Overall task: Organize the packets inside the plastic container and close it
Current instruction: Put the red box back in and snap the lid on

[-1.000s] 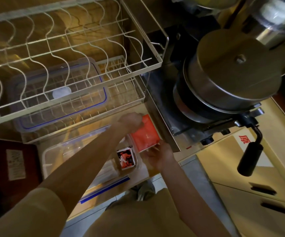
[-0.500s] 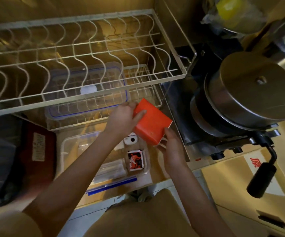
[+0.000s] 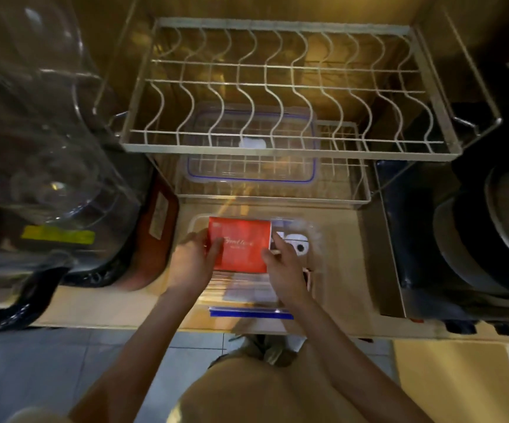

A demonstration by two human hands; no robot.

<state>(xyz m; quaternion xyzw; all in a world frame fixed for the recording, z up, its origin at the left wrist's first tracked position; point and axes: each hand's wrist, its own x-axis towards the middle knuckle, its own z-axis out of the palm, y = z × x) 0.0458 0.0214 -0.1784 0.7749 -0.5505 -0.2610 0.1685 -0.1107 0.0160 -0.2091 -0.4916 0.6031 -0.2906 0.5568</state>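
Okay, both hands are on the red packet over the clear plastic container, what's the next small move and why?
Probably lower the flat red packet until it rests in the clear plastic container, then let go. The left hand and right hand grip its two sides over the open container, and the clear blue-rimmed lid sits apart on the wire rack behind, so closing comes later.

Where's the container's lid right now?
The lid lies on the lower rack shelf, beneath the wire dish rack, just behind the open plastic container.

Red packet [image 3: 241, 244] is lying flat, face up, over the clear open plastic container [image 3: 315, 239]. Its blue-edged lid [image 3: 251, 154] is sitting apart on the lower rack.
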